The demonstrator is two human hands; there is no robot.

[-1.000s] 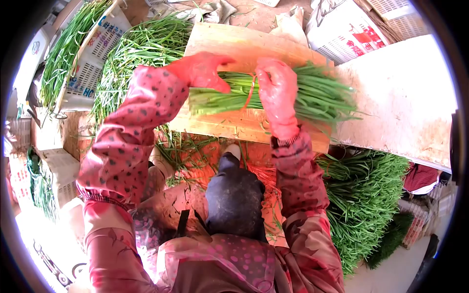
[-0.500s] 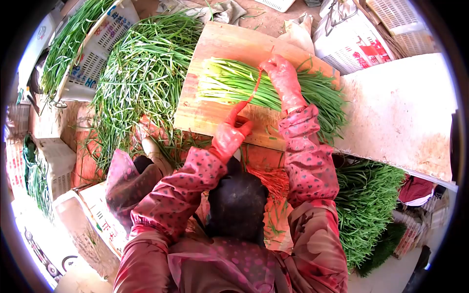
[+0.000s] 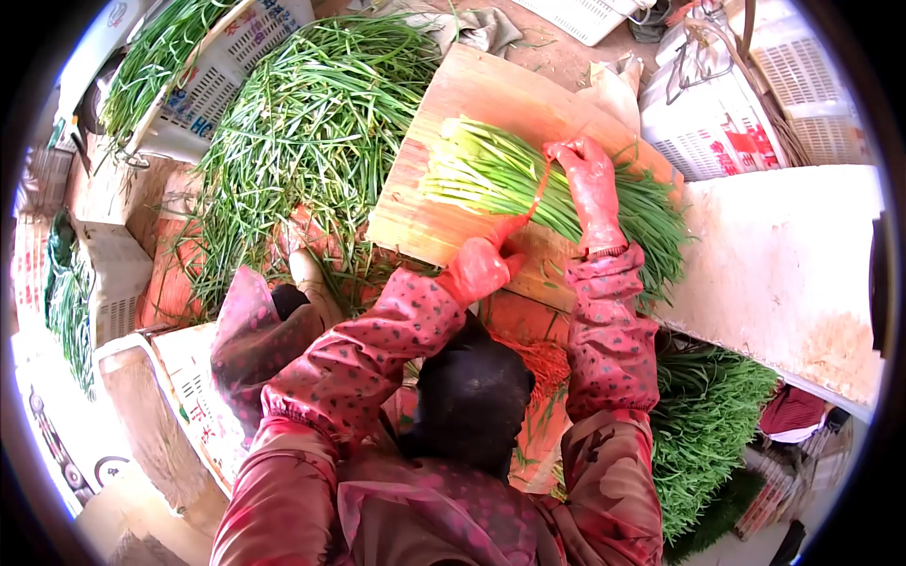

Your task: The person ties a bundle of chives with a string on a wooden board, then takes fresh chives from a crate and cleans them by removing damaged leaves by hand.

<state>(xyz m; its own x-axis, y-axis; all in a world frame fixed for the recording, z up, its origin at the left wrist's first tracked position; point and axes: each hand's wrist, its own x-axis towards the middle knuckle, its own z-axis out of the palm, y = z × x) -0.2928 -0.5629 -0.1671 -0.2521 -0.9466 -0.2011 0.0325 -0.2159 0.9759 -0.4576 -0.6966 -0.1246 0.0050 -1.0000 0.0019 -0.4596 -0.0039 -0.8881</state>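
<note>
Red string (image 3: 542, 184) goes over the green bunch (image 3: 500, 174), which lies on the wood board (image 3: 472, 85). The right hand (image 3: 592, 189) pinches the top end tight. The left hand (image 3: 477, 268), by the board's near edge, holds the low end with curled fingers. A big leafy heap (image 3: 311, 113) sits left of the board.

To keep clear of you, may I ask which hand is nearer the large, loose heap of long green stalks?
The red-gloved left hand, to the right of the heap; the right hand is farther right, over the green stalk bundle on the wooden board.
</note>
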